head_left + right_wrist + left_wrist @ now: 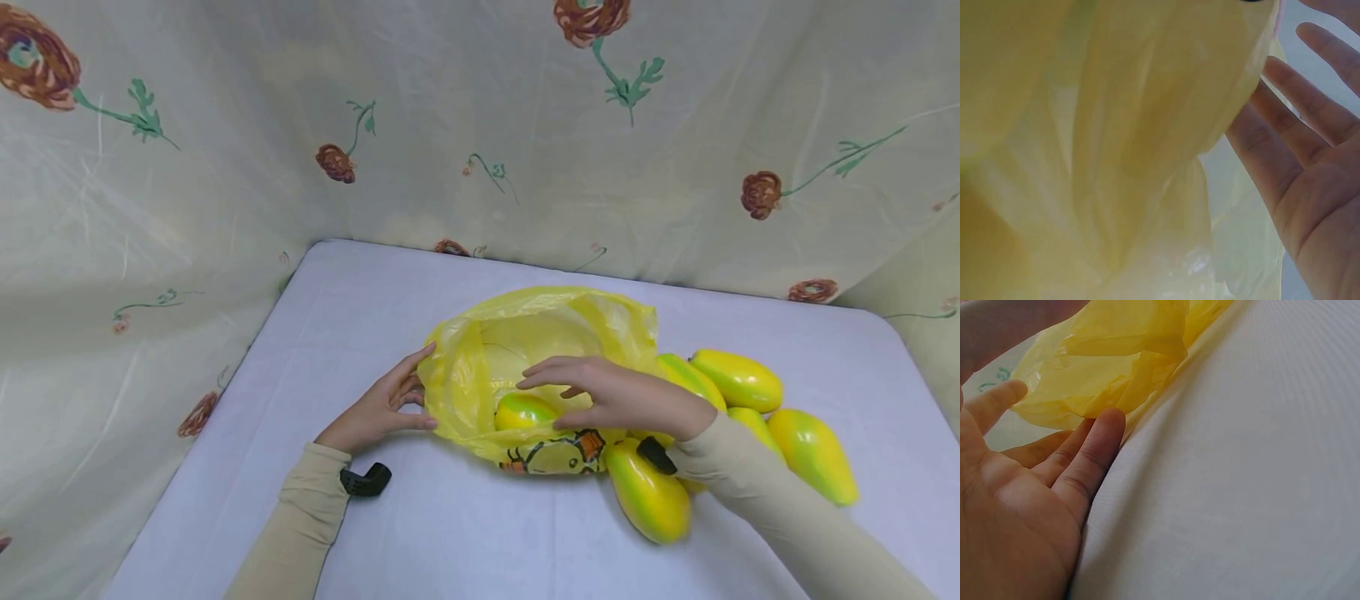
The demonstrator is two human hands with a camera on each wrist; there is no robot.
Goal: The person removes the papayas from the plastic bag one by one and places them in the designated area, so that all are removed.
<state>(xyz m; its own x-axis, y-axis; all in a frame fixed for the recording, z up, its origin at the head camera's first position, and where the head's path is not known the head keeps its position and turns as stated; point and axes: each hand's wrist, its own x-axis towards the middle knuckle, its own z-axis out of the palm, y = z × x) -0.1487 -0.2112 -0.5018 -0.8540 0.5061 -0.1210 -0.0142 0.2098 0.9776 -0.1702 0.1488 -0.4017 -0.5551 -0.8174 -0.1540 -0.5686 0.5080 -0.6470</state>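
A thin yellow plastic bag (457, 392) with a cartoon print lies on its side, its mouth towards me. Inside it, near the front edge, rests a yellow-green mango (525, 408). My left hand (378, 412) is at the bag's left edge, fingers and thumb spread; in the left wrist view its fingertips meet the yellow film (1110, 369). Over the bag's mouth, above the mango, my right hand (618, 393) reaches in from the right with loosely bent fingers and nothing between them. The right wrist view shows its fingers (1310, 112) extended beside the bag.
Several more mangoes lie in a group to the right of the bag, among them a front one (648, 500), a far one (738, 381) and a right one (813, 454). My right forearm passes over the group. A flowered curtain (450, 125) hangs behind the white-covered table (360, 283).
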